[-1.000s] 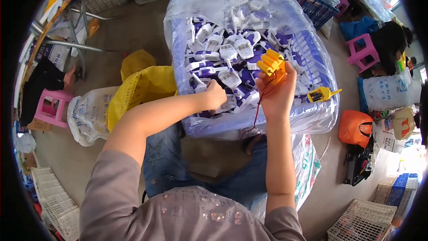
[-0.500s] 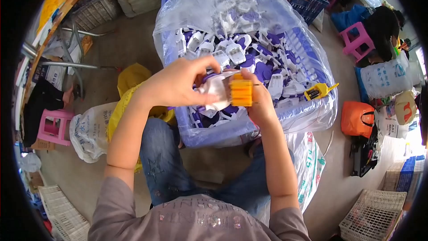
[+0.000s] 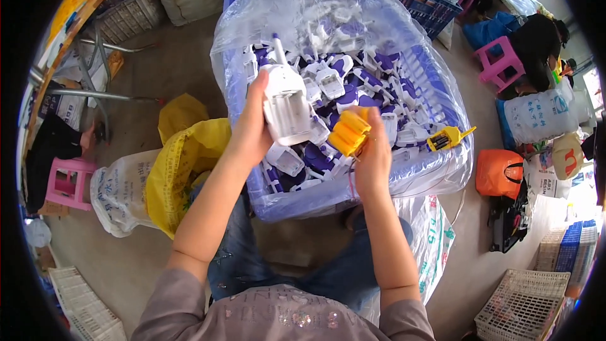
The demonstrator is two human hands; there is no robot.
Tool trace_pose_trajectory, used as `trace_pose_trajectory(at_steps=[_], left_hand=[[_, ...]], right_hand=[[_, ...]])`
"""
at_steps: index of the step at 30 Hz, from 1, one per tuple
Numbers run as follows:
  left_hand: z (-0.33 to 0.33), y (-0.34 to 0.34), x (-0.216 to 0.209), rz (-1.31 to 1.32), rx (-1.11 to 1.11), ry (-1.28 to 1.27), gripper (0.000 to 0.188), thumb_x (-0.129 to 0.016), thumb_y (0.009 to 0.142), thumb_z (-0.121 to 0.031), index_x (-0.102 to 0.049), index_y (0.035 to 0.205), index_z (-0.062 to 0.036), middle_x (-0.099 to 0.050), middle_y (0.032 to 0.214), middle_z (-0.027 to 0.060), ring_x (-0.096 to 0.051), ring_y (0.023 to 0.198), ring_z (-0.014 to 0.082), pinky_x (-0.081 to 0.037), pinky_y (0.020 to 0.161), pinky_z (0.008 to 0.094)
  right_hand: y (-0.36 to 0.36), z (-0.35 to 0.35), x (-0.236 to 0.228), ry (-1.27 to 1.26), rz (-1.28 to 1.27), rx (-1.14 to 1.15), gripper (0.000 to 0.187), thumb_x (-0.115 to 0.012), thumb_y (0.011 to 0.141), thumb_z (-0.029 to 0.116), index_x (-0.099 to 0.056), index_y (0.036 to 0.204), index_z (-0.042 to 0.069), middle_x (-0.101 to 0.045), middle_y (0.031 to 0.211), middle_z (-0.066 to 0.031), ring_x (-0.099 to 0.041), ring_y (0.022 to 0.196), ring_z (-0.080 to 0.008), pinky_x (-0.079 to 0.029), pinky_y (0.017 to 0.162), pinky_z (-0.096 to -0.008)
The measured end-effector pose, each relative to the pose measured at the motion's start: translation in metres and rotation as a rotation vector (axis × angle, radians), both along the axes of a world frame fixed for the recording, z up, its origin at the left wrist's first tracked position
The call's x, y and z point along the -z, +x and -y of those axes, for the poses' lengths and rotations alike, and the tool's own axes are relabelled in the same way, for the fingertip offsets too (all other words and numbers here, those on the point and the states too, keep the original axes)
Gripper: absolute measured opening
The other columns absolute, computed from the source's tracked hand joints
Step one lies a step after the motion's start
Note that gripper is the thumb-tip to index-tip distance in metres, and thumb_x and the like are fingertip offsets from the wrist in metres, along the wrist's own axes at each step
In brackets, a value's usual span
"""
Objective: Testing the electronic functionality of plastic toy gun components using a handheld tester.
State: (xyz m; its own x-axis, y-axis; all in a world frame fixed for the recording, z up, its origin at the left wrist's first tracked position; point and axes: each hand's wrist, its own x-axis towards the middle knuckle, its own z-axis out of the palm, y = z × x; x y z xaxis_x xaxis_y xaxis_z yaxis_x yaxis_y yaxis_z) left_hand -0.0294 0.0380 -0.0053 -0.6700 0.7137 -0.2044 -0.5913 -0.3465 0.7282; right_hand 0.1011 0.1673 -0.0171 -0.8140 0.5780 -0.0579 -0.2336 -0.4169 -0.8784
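Note:
My left hand (image 3: 251,127) is closed around a white plastic toy body (image 3: 288,104). Its open battery compartment faces up, and a short white stem sticks out at the top. My right hand (image 3: 375,159) grips a yellow ridged battery block (image 3: 350,131), held a short way to the right of the toy body and apart from it. A thin red wire trails by the right wrist. Both hands are above a blue plastic crate (image 3: 413,180) lined with clear film. Inside are many white and purple toy bodies (image 3: 331,82) in a heap.
On the crate's right rim lies a yellow toy part (image 3: 445,139) with dark cells in it. A yellow sack (image 3: 173,177) and white sack (image 3: 123,192) stand to the left. At right are an orange bag (image 3: 499,172), a pink stool (image 3: 500,62) and a person in black (image 3: 536,47).
My hands have moved apart. The left one has lifted the white toy body and turned its battery compartment up; the right one has tilted the yellow block and shifted slightly right.

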Motion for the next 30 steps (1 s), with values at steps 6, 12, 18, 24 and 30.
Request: trace_pose_trajectory(at_steps=[6,12,18,24,30], left_hand=[[-0.003,0.011,0.006,0.055,0.193,-0.121,0.053,-0.047,0.084,-0.058,-0.056,0.105,-0.0105,-0.060,0.094,0.0040,-0.059,0.084,0.0143,-0.049,0.075,0.0300],[-0.003,0.022,0.007,-0.050,0.257,-0.231,0.036,-0.048,0.088,-0.044,-0.057,0.102,-0.0117,-0.057,0.092,-0.0012,-0.054,0.083,0.0078,-0.042,0.075,0.0226],[-0.005,0.021,0.019,0.035,0.207,-0.162,0.034,-0.048,0.089,-0.043,-0.057,0.096,-0.0106,-0.057,0.086,-0.0003,-0.055,0.076,0.0086,-0.044,0.069,0.0245],[-0.003,0.019,0.022,0.024,0.226,-0.147,0.034,-0.048,0.088,-0.043,-0.056,0.094,-0.0108,-0.057,0.083,0.0000,-0.056,0.074,0.0090,-0.045,0.066,0.0251],[-0.007,0.026,0.027,0.098,0.150,-0.133,0.032,-0.046,0.089,-0.042,-0.055,0.092,-0.0115,-0.057,0.081,-0.0004,-0.056,0.073,0.0098,-0.046,0.066,0.0256]], right_hand=[[0.006,0.014,-0.022,0.425,0.086,-0.023,0.009,-0.047,0.085,0.015,-0.049,0.080,0.007,-0.046,0.074,0.0016,-0.046,0.067,-0.0060,-0.039,0.060,-0.0210],[-0.002,0.023,-0.005,1.159,0.173,0.072,0.009,-0.053,0.083,0.010,-0.049,0.082,0.002,-0.052,0.064,-0.0093,-0.053,0.057,-0.0203,-0.042,0.054,-0.0305],[-0.006,0.034,0.006,1.348,0.111,0.120,0.010,-0.056,0.081,0.009,-0.049,0.082,0.003,-0.054,0.065,-0.0125,-0.055,0.057,-0.0298,-0.043,0.052,-0.0348],[-0.007,0.039,0.007,1.328,0.058,0.150,0.009,-0.056,0.082,0.008,-0.049,0.082,0.003,-0.053,0.064,-0.0116,-0.055,0.055,-0.0287,-0.043,0.051,-0.0346],[-0.009,0.043,0.015,1.205,0.112,0.160,0.008,-0.055,0.083,0.009,-0.049,0.082,0.004,-0.054,0.063,-0.0114,-0.056,0.054,-0.0291,-0.042,0.050,-0.0340]])
